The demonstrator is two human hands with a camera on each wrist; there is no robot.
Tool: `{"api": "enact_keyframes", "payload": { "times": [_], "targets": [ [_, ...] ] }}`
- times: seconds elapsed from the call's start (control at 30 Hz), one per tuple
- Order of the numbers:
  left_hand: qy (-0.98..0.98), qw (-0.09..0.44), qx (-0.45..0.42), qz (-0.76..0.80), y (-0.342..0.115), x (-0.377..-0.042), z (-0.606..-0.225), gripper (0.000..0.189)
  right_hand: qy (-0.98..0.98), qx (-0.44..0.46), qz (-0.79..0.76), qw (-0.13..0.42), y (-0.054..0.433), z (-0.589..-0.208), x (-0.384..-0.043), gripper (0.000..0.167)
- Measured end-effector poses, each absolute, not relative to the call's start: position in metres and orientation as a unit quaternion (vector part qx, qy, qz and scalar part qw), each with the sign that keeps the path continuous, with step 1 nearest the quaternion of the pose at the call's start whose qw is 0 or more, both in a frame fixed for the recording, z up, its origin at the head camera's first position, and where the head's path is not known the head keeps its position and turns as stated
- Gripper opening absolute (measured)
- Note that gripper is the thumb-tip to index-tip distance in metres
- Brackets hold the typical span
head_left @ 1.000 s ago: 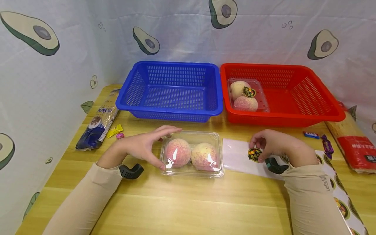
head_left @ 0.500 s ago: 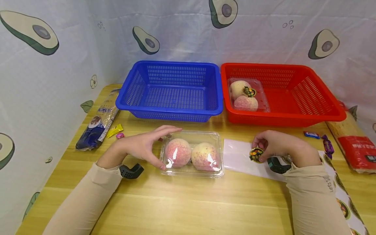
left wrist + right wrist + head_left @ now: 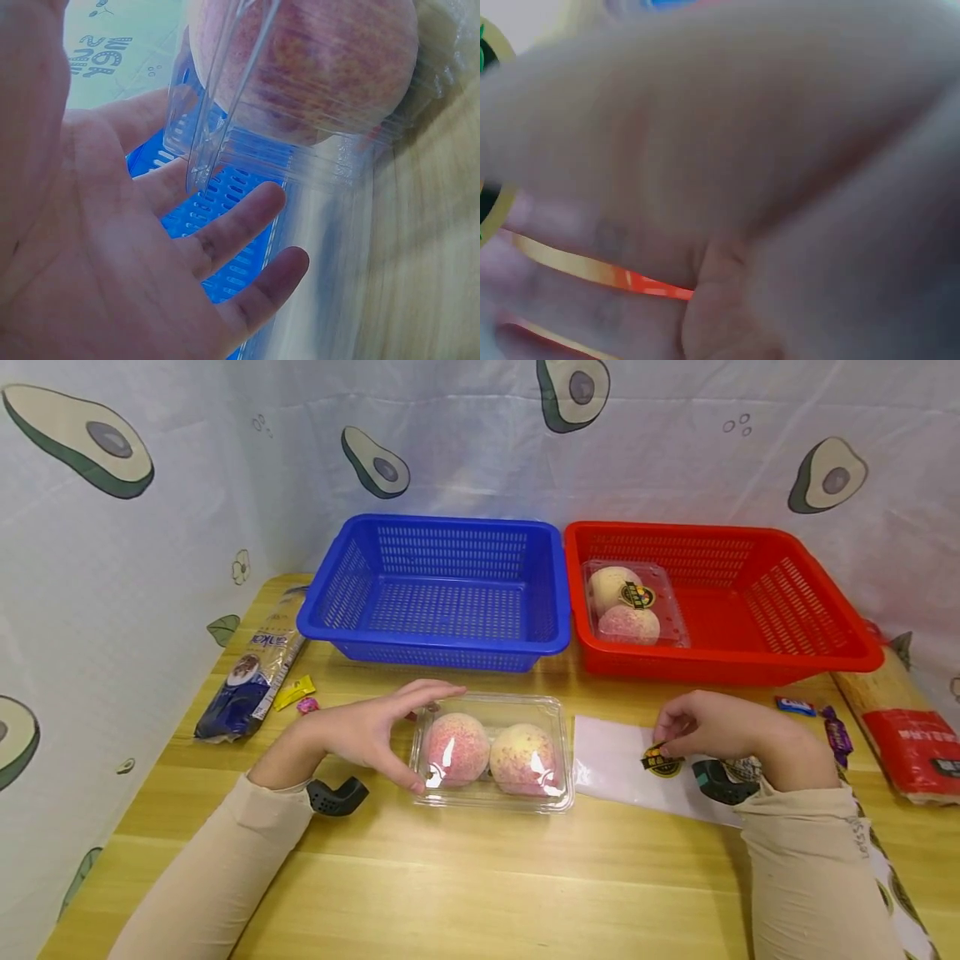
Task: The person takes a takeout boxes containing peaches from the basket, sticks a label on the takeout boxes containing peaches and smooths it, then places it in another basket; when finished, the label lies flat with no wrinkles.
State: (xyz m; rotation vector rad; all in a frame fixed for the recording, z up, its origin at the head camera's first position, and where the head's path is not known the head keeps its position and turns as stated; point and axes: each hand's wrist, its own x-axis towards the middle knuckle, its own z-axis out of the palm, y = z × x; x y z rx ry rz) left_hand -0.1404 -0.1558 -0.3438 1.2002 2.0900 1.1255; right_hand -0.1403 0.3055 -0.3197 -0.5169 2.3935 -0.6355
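A clear plastic clamshell box (image 3: 491, 706) with two pink-and-yellow peaches (image 3: 455, 749) stands on the table. My left hand (image 3: 367, 731) spans the box's left end, its thumb at the near corner and fingers at the far one. In the left wrist view those fingers lie fairly straight along the plastic. Between thumb and fingertips my right hand (image 3: 712, 727) pinches a round black-and-gold sticker (image 3: 663, 763) by its edge. Under it lies a white sticker backing sheet (image 3: 611, 756), partly covered by the right hand and sleeve. The right wrist view is mostly filled by the blurred hand.
Behind the box are a blue basket (image 3: 431, 645) and a red basket (image 3: 727, 664), the red one holding a stickered peach box (image 3: 671, 610). A blue-and-gold packet (image 3: 251, 668) and wrapped candies (image 3: 294, 692) lie left. More candies (image 3: 837, 735) and a noodle-like packet (image 3: 915, 727) lie right.
My right hand has drawn slightly right with the sticker, which has tilted and turned in its fingertips. The left hand and the box have stayed in place.
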Motion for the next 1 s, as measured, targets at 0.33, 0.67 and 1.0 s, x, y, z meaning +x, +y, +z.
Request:
{"api": "enact_keyframes", "payload": {
  "times": [0.33, 0.67, 1.0],
  "targets": [
    [0.763, 0.237, 0.440, 0.409, -0.156, -0.141, -0.344, 0.112, 0.870, -0.194, -0.291, 0.348, 0.315, -0.309, -0.135, 0.009],
    [0.766, 0.238, 0.437, 0.408, -0.156, -0.141, -0.345, 0.112, 0.900, -0.207, -0.283, 0.258, 0.315, -0.301, -0.130, 0.008],
    [0.764, 0.232, 0.442, 0.409, -0.151, -0.139, -0.345, 0.113, 0.883, -0.263, -0.352, 0.168, 0.287, -0.276, -0.111, 0.021]
  ]
}}
